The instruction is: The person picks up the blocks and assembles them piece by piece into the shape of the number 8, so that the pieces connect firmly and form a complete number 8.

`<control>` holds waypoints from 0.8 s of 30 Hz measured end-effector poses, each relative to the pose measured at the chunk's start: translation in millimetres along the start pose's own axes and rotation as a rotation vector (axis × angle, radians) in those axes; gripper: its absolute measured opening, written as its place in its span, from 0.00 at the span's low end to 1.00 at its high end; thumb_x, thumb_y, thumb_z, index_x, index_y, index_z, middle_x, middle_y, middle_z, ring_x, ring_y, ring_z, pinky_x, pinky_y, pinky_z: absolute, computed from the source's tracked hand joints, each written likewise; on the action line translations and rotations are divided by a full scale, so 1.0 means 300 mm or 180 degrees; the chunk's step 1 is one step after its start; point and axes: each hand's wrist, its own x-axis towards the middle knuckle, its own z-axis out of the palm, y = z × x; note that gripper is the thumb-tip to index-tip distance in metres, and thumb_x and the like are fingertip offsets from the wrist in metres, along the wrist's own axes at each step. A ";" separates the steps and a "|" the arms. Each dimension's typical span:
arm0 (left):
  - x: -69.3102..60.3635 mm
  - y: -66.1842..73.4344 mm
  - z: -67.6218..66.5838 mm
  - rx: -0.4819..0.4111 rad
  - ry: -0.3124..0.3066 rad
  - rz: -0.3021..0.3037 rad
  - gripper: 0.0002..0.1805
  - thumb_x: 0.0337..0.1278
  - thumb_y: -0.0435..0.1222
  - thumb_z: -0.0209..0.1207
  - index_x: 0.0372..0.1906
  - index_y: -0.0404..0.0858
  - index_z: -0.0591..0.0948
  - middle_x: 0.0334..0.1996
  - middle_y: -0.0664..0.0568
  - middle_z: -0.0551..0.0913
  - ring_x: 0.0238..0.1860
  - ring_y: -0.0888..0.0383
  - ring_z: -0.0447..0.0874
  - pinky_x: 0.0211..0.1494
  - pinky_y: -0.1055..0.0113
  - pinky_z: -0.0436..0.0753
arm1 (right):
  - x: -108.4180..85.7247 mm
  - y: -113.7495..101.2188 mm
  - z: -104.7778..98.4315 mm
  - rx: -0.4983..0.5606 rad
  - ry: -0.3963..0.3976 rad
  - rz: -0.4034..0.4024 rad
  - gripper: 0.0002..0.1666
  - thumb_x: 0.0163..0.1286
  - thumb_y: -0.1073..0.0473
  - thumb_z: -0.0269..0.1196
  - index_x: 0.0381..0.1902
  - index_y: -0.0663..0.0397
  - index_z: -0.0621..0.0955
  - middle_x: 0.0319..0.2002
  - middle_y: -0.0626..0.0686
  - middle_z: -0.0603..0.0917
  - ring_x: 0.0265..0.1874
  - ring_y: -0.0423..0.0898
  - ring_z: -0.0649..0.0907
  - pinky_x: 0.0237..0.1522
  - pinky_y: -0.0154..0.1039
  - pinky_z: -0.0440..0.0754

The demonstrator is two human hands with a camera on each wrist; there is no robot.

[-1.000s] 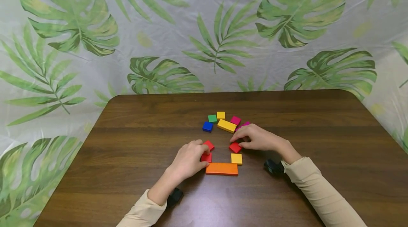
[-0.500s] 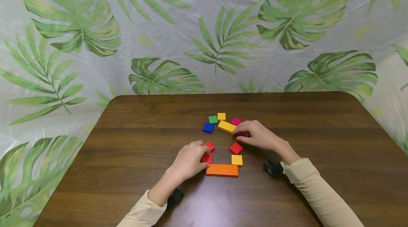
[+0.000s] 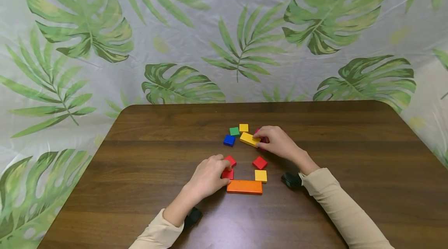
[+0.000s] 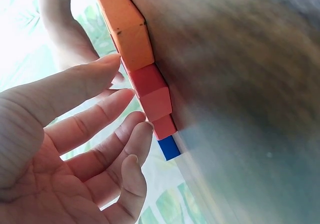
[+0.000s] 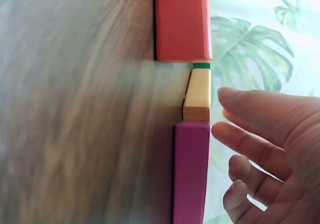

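My left hand [image 3: 208, 175] rests by the lower left of the block figure. Its thumb is at the corner of the long orange block [image 3: 244, 187], and its fingertips lie at a red block [image 4: 154, 94] and a second red block [image 3: 230, 160] behind it. Fingers are loosely bent, pinching nothing. Over the long yellow block [image 3: 247, 138], my right hand [image 3: 280, 144] hovers with thumb and index slightly apart. In the right wrist view those fingertips sit just off the yellow block [image 5: 198, 94] and a magenta block [image 5: 191, 169]. The hand partly hides the magenta blocks in the head view.
A blue block [image 3: 229, 140], a green block [image 3: 234, 131] and a small yellow block [image 3: 243, 127] lie at the back. On the right are a red block [image 3: 259, 162] and a yellow square [image 3: 260, 176]. A leaf-patterned cloth [image 3: 175, 27] hangs behind the wooden table [image 3: 140, 144].
My right hand has left the right-hand red block, passed over the magenta block, and moved up and left to the long yellow block. My left hand has stayed in place.
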 end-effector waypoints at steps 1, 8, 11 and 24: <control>0.001 -0.001 0.000 -0.0001 0.0004 0.0002 0.12 0.42 0.42 0.71 0.33 0.43 0.84 0.28 0.55 0.78 0.29 0.60 0.73 0.34 0.69 0.74 | 0.004 0.000 0.002 0.0000 -0.0015 0.0013 0.12 0.57 0.59 0.68 0.40 0.55 0.85 0.39 0.52 0.86 0.38 0.46 0.82 0.44 0.43 0.82; 0.001 -0.002 0.001 0.0026 0.0024 0.0016 0.12 0.42 0.42 0.71 0.33 0.43 0.83 0.28 0.55 0.77 0.29 0.59 0.74 0.34 0.68 0.75 | 0.020 -0.002 0.012 -0.0056 -0.0065 0.0080 0.12 0.56 0.59 0.68 0.40 0.55 0.85 0.40 0.52 0.85 0.39 0.47 0.82 0.44 0.43 0.82; -0.002 -0.001 0.002 0.0035 0.0026 0.0029 0.12 0.41 0.42 0.71 0.32 0.43 0.83 0.28 0.55 0.77 0.29 0.59 0.74 0.33 0.68 0.75 | 0.021 -0.003 0.017 -0.0075 -0.0096 0.0081 0.11 0.57 0.60 0.68 0.39 0.55 0.85 0.41 0.53 0.85 0.40 0.47 0.82 0.44 0.43 0.82; -0.006 0.003 -0.004 0.0006 -0.0013 0.0011 0.12 0.42 0.42 0.71 0.32 0.42 0.83 0.27 0.55 0.77 0.28 0.60 0.73 0.33 0.69 0.75 | 0.018 -0.014 0.015 0.0068 -0.0245 -0.0135 0.09 0.57 0.62 0.68 0.38 0.53 0.85 0.40 0.52 0.85 0.33 0.43 0.79 0.38 0.35 0.80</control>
